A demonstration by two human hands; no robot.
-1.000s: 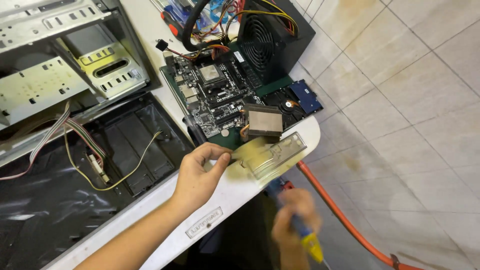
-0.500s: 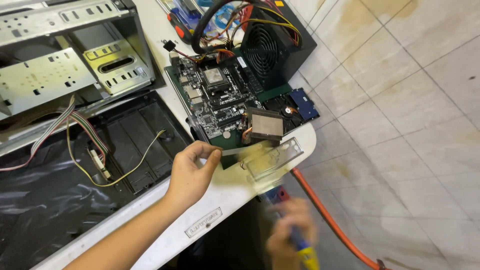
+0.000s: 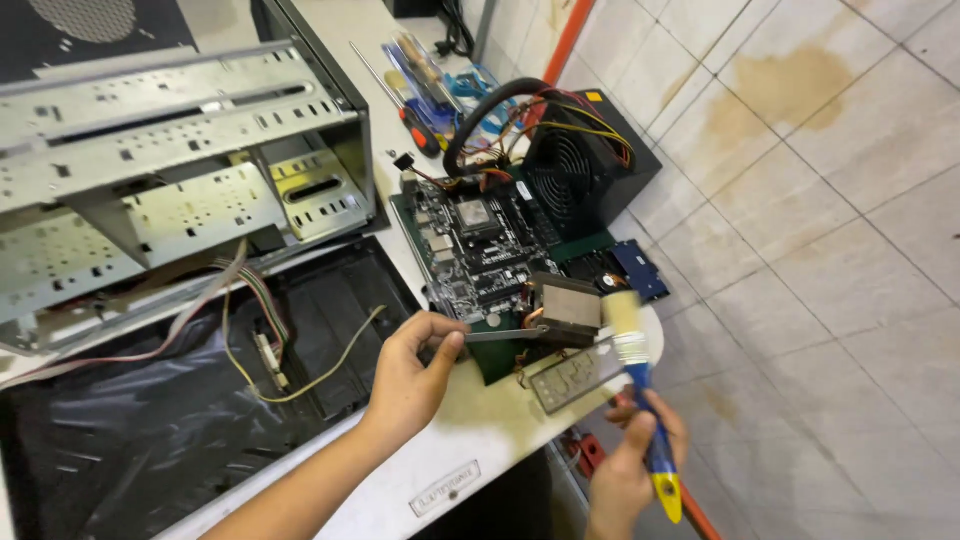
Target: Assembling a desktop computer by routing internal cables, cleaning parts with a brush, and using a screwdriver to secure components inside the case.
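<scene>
My left hand pinches the end of a thin grey metal plate with cut-outs, holding it over the white table's front corner. My right hand is lower, off the table edge, gripping a paintbrush with a blue and yellow handle. Its pale bristles point up and touch the plate's far end, next to a brown heatsink. A green motherboard lies just behind the plate.
An open metal computer case fills the left, with loose ribbon and yellow wires over its black panel. A black power supply with cables stands behind the board. Screwdrivers lie further back. An orange hose runs over the tiled floor.
My right hand has risen from below the table edge, bringing the brush bristles up against the plate. My left hand has turned the plate and stays at the table corner.
</scene>
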